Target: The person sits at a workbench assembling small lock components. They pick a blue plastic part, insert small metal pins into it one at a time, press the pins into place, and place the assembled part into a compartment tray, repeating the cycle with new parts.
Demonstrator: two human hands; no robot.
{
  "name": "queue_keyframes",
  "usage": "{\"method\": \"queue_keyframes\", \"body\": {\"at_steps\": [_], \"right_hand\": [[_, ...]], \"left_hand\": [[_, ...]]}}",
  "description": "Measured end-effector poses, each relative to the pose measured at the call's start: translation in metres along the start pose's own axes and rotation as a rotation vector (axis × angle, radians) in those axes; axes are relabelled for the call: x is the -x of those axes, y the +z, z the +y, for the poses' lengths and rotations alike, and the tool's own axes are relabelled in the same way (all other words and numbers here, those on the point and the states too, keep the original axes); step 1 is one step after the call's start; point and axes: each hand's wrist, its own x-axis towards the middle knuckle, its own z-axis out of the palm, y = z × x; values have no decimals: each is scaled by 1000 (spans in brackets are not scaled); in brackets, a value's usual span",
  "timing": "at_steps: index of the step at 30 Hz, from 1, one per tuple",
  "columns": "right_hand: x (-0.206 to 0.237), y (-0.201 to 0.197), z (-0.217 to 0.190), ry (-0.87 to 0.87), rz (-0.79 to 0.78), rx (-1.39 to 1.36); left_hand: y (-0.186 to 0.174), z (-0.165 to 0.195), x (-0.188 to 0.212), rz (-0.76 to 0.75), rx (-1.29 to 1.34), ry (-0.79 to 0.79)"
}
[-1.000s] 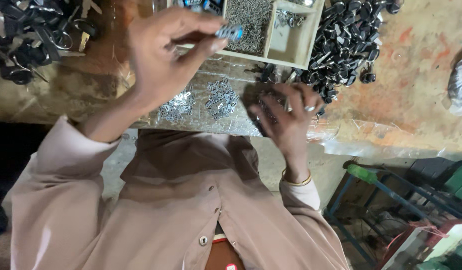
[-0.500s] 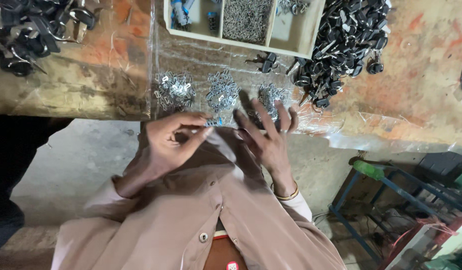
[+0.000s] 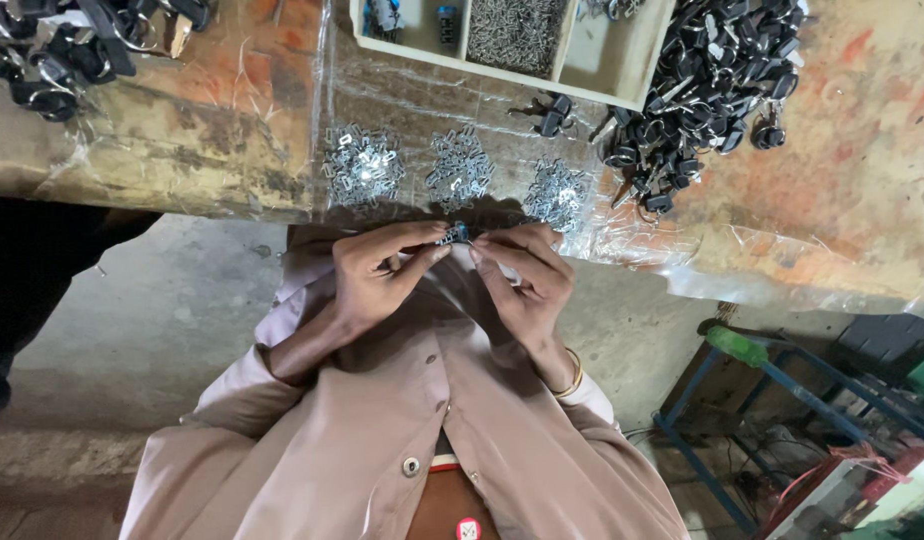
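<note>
1. Pinching one small dark metal part [image 3: 453, 235] between them, the left hand [image 3: 382, 275] and the right hand [image 3: 522, 278] meet fingertip to fingertip just below the edge of the workbench [image 3: 232, 110]; each hand has thumb and forefinger closed on the part, the other fingers curled.
2. The part sits in the air over the person's chest, just under the middle pile of small silvery clips [image 3: 460, 168].
3. Two more silvery piles lie beside it on clear plastic sheeting: a left pile [image 3: 361, 166] and a right pile [image 3: 556, 192].
4. Above them stands a pale compartmented tray [image 3: 622, 95]; its middle compartment holds a heap of grey metal bits [image 3: 517, 35], and its left compartments hold a few small blue and dark pieces.
5. A mound of black parts [image 3: 707, 80] lies right of the tray; another black heap [image 3: 72, 45] is at the bench's far left.
6. A small round red-and-white tag [image 3: 469, 528] shows at the person's collar, at the bottom of the view.
7. A green-handled tool [image 3: 739, 346] rests on a blue metal frame [image 3: 782, 400] at lower right.
8. Half a second ago the hands were apart, the right one spread near the piles; a second ago the left was raised to the tray. Now both have come together on the part.
</note>
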Motion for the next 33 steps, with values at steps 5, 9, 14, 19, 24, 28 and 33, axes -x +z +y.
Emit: {"method": "queue_keyframes", "body": {"at_steps": [5,9,14,19,24,28,33], "right_hand": [[1,11,0,116,67,-25],[3,15,-2,234,81,-20],[3,10,-6,13,1,249],[-3,-9,-5,-48,-176,337],[-3,-20,-2,-162,4,612],[6,-20,12,-296,2,694],[18,-23,21,-283,-107,510]], "left_hand": [[0,-2,2,-15,24,-26],[-1,-3,2,-22,10,-1],[0,-2,2,-23,-114,117],[-2,-1,1,-29,-75,118],[-3,-3,3,-8,27,40],[-4,-5,5,12,41,-2],[-4,-6,5,44,16,-4]]}}
